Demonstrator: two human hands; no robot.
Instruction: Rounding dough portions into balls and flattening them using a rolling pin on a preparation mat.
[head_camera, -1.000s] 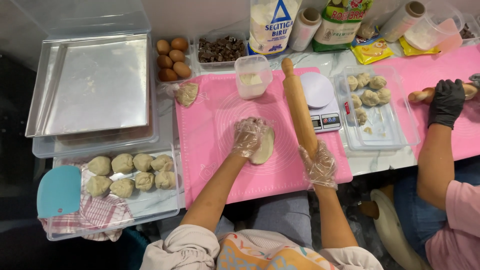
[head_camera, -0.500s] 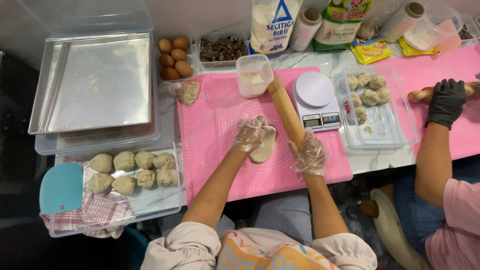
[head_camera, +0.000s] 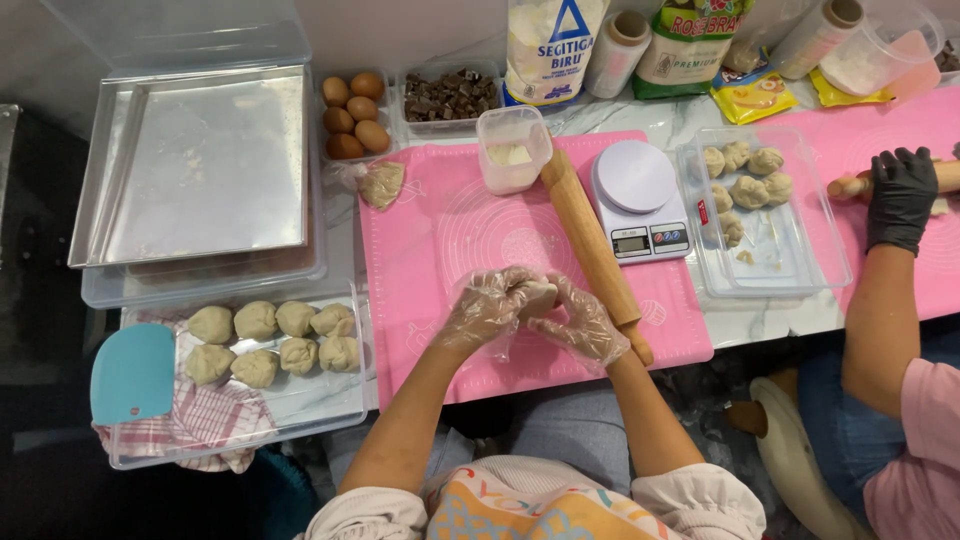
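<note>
Your left hand (head_camera: 487, 308) and right hand (head_camera: 583, 325), both in clear gloves, cup the dough piece (head_camera: 538, 297) over the pink mat (head_camera: 450, 215), fingers curled and pinching it between them, likely to fold it shut. The rolling pin (head_camera: 590, 245) lies at 1 o'clock, parked within reach. At 9 o'clock, a clear tray (head_camera: 335, 400) holds eight dough balls (head_camera: 272, 340).

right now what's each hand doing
Left hand: shut on the dough piece.
Right hand: shut on the same dough piece, above the pink mat.
</note>
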